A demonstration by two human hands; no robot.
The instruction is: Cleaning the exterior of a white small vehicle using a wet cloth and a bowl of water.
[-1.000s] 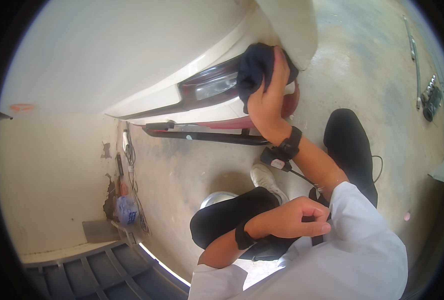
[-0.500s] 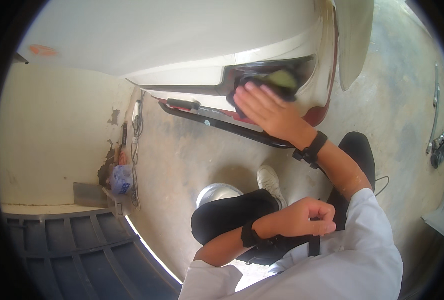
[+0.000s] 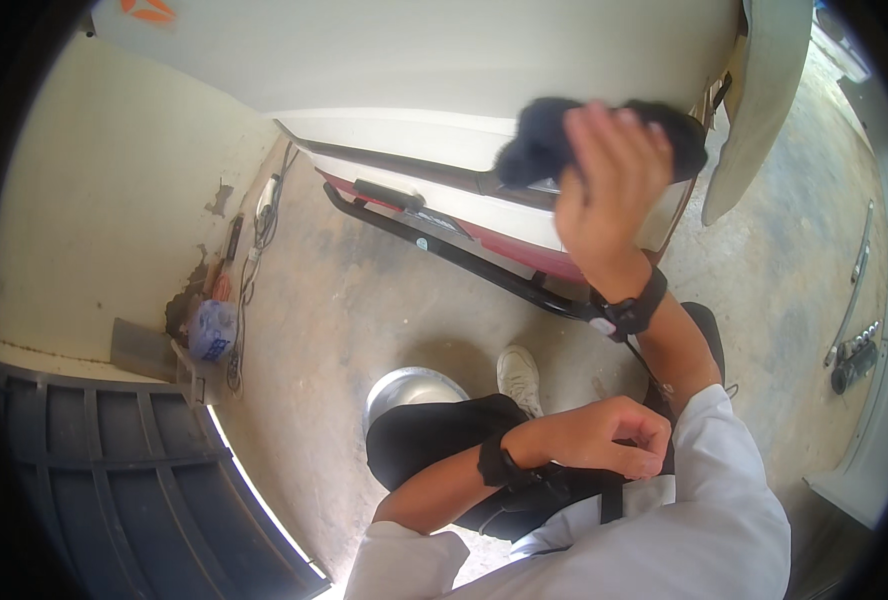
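My right hand (image 3: 614, 190) presses a dark, fluffy cloth (image 3: 539, 140) against the corner of a white vehicle (image 3: 404, 125). Its fingers lie over the cloth, which bulges out on both sides of them. Cloth and hand cover most of the lamp there; a sliver shows beneath. Resting by my knee, my left hand (image 3: 604, 437) is loosely curled, with nothing visible in it. Below the vehicle's red lower trim (image 3: 524, 250) runs a black tubular bar (image 3: 454, 257).
A metal basin (image 3: 389, 385) stands on the concrete floor beside my dark-trousered leg. Along the left wall lie a cable (image 3: 249, 270) and a blue-white plastic bag (image 3: 212, 330). Dark ribbed panels (image 3: 134, 470) fill the lower left. A hose (image 3: 849, 285) lies at right.
My right hand has moved up and right with the cloth, across the lamp, and now points more upward. The view has shifted a little. My left hand keeps its curled pose.
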